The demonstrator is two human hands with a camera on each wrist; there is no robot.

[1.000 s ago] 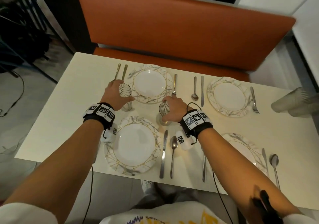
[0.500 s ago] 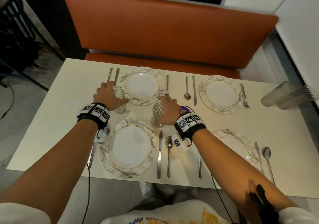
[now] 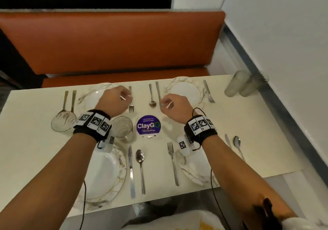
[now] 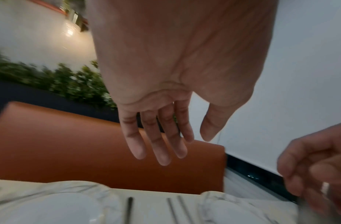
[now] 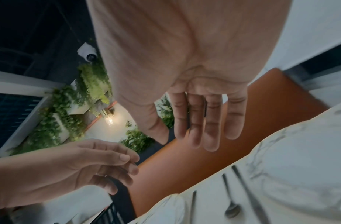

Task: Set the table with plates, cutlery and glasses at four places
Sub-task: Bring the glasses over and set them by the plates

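Both my left hand (image 3: 115,100) and right hand (image 3: 175,105) are loose and empty, so next I'd grab the stacked glasses (image 3: 245,84) by the wall around their sides, since they look slippery and breakable.

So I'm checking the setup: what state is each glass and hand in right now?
left hand: open, empty, raised over the table
right hand: open, empty, raised
left glass: upright, released
middle glass: upright, released
stacked glasses: by the wall, not yet placed
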